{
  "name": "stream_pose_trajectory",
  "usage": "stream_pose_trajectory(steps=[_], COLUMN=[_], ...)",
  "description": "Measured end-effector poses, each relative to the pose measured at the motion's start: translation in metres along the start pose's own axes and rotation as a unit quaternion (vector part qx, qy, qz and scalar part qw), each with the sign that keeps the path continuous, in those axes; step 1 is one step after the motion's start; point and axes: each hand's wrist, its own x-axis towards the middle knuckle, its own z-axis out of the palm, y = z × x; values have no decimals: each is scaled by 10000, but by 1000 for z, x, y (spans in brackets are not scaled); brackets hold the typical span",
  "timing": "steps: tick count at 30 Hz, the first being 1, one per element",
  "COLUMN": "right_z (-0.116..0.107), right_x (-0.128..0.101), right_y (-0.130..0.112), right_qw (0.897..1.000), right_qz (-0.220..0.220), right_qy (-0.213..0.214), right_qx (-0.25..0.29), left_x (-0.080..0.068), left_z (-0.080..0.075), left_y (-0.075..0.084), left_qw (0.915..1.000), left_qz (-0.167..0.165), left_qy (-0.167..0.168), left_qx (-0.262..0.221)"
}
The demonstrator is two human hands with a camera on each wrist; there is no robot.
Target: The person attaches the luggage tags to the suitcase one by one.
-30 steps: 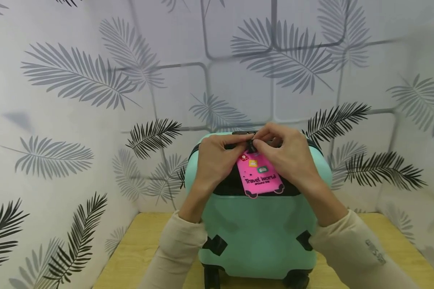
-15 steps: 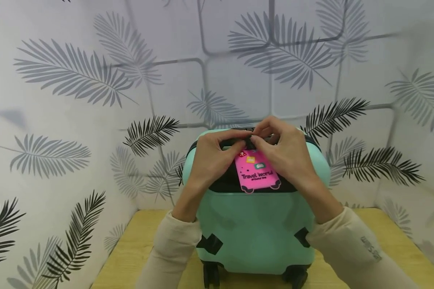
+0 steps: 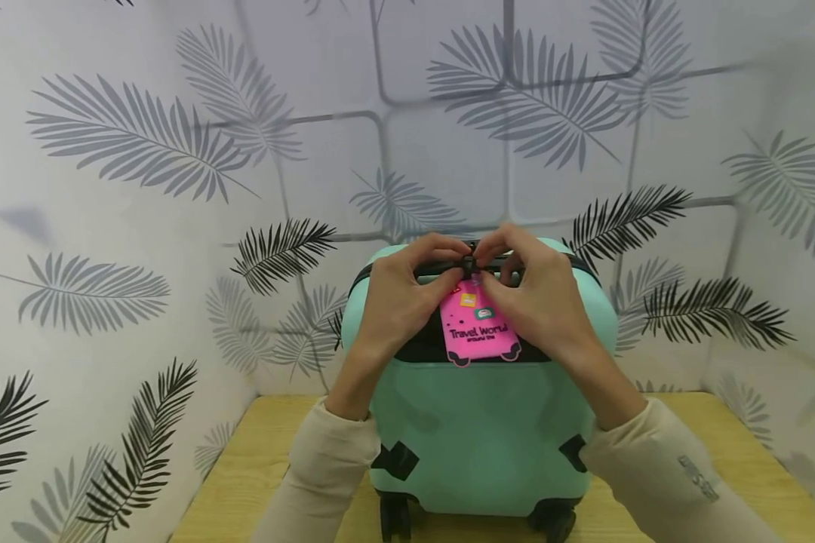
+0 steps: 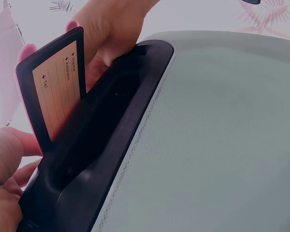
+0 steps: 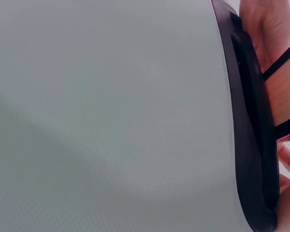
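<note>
Pinching the black strap loop (image 3: pixel 469 264) from both sides, the left hand (image 3: pixel 401 302) and right hand (image 3: pixel 539 298) steady the pink luggage tag (image 3: pixel 478 332) (hanging at the handle) atop the mint suitcase (image 3: pixel 482 430), which stands on the worktop (image 3: pixel 244 467).

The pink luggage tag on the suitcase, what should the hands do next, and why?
Probably pull the black strap snug. Both the left hand and right hand pinch it at the suitcase handle, and the pink luggage tag already hangs below.
</note>
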Motion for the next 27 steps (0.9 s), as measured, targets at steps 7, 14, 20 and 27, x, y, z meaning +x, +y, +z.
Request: stream_pose_trajectory(steps=[7,14,20,27], right_z=[1,0,0,0], right_x=[-1,-2,-2,-2], right_y=[2,1,1,2], right_qw=[9997,9993,9993,9992], right_qz=[-232,-360,-381,-396], right_qy=[13,12,39,88], right_qx=[-35,-42,19,-65], left_x=[0,1,1,1], left_z=[1,2,2,2], left_y=[-2,-2,-2,-1], left_qw=[9995,9975,9932,9897], left_qz=[246,503,791,842], left_qy=[3,-25,-112,-80], left_qx=[174,490,842,1153])
